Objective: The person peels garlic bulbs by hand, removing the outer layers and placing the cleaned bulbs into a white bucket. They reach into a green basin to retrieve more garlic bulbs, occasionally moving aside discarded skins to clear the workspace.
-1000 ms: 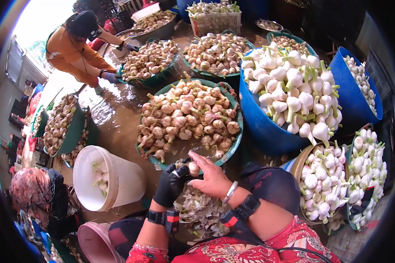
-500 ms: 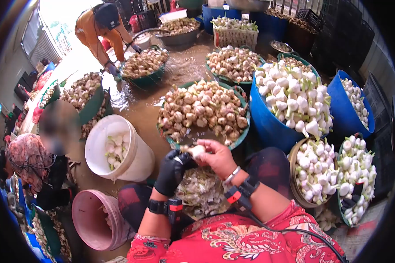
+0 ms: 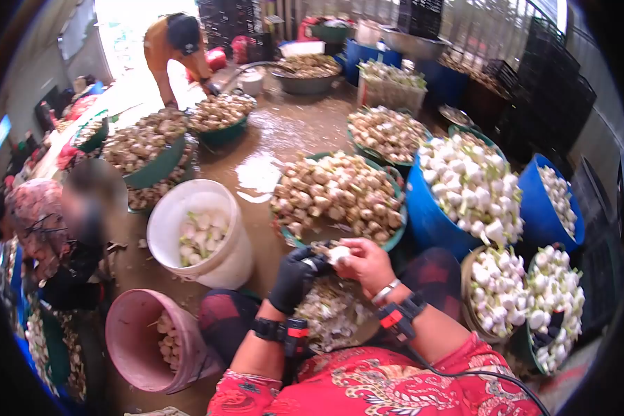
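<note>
A white garlic bulb [image 3: 338, 255] is held between my two hands, in front of my lap. My right hand [image 3: 369, 267], bare, pinches it from the right with thumb and fingers. My left hand [image 3: 295, 279], in a black glove, closes on its left side; a small pale or shiny piece shows at the gloved fingers, too blurred to name. Below the hands lies a heap of garlic skins and trimmings [image 3: 329, 308]. Just beyond them stands a green tub of unpeeled garlic [image 3: 340, 194], brownish and dirty.
To the left stand a white bucket [image 3: 161, 218] and a pink bucket [image 3: 128, 326], each with some garlic bulbs. A blue tub [image 3: 430, 215] heaped with white garlic is at the right, other full containers beside it. One person [image 3: 41, 222] sits left; another [image 3: 170, 52] bends over farther back.
The view has tilted up, so the tubs and hands sit lower in the picture. My hands still hold the bulb together. The bending person has straightened slightly away from the near tub.
</note>
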{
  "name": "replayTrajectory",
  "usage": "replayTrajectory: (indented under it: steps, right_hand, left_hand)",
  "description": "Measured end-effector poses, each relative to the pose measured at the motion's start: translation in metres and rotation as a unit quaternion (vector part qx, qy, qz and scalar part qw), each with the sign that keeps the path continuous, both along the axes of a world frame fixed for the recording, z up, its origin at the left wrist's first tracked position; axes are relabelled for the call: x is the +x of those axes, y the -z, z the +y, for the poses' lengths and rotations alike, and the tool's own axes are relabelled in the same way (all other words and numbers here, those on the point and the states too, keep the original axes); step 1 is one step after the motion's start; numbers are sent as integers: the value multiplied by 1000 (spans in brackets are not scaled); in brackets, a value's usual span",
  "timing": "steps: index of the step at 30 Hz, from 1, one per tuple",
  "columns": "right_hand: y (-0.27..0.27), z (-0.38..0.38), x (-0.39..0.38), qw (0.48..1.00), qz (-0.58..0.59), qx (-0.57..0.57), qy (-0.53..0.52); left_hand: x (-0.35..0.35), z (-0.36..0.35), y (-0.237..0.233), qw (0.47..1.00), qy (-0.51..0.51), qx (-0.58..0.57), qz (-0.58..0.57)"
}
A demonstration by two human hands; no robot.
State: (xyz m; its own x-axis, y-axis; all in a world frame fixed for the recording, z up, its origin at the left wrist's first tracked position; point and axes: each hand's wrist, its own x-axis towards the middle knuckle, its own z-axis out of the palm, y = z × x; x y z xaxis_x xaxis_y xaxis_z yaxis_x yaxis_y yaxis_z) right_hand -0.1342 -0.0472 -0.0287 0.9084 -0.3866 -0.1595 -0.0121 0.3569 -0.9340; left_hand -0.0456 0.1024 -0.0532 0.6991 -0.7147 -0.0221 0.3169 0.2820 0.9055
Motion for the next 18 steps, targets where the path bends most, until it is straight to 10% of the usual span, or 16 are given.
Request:
replayTrajectory:
  steps: [5,13,18]
  right_hand:
    - [6,11,6,996,54,72,-13]
    - [25,0,25,933,220,250,-134]
    - [-4,32,23,986,65,70,-138]
  left_hand:
    - [1,15,-6,999,-29,32,-2]
    - [3,30,12,858,-165,189,-449]
    - [4,40,8,976,-108,118,-146]
